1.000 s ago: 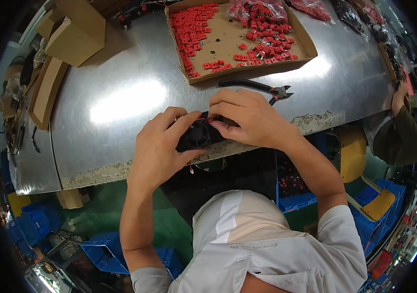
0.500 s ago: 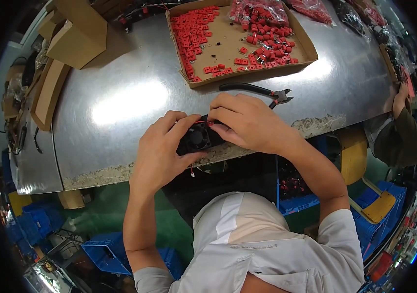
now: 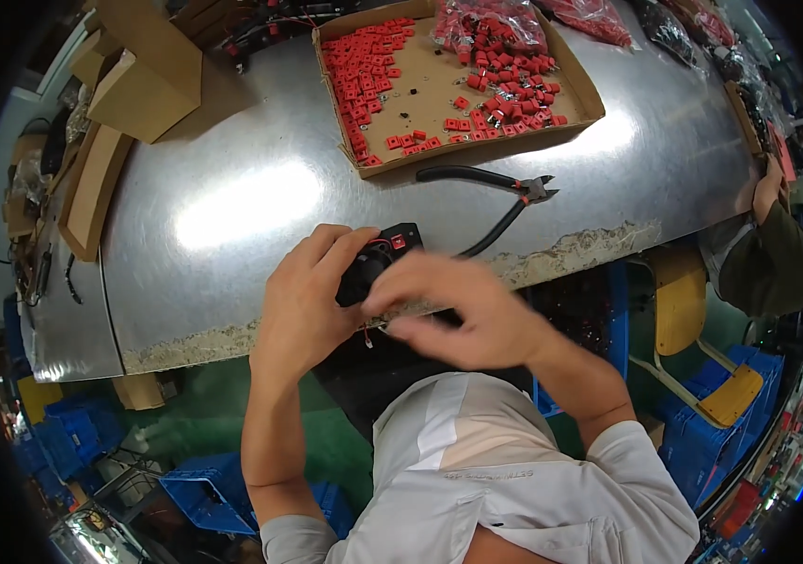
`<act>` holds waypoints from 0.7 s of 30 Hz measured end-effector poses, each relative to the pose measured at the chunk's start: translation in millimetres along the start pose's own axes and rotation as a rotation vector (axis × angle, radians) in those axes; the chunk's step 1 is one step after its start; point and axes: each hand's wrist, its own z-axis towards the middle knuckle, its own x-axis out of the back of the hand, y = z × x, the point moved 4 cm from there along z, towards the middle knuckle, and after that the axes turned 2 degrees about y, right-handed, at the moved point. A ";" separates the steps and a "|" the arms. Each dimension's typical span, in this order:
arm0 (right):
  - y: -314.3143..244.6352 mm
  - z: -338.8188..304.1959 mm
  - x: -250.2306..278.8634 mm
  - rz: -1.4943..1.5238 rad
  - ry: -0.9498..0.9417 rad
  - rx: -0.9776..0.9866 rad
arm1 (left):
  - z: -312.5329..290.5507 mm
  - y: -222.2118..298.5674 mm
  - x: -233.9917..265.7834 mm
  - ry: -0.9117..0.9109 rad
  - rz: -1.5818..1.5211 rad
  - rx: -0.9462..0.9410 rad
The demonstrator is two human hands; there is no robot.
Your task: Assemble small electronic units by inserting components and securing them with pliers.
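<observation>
My left hand (image 3: 303, 291) grips a black plastic housing with a small cooling fan (image 3: 361, 278) at the table's front edge, fingers over its far side and thumb near its front. A small red part (image 3: 398, 242) sits on the housing's right end, and a thin red wire runs beside it. A small white connector (image 3: 370, 344) hangs below the edge. My right hand (image 3: 467, 305), blurred by motion, is just right of the fan, its thumb and fingers apart and nothing visible between them. Beyond it lie side cutters (image 3: 505, 193) with black handles, jaws to the right.
A shallow cardboard tray (image 3: 477, 141) of red parts and a plastic bag stands at the back. Cardboard boxes (image 3: 152, 89) are at the left. The table's front edge (image 3: 599, 246) is worn. At the right are another person's hand (image 3: 768, 191) and a yellow chair (image 3: 679, 291).
My right hand has left the red part and moved down toward me, uncovering the red part and the cutters' lower handle. My left hand keeps hold of the fan housing.
</observation>
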 end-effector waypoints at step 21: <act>26.4 30.4 32.2 -0.737 -0.030 0.238 | -1.5 -1.7 2.8 0.055 -0.101 0.011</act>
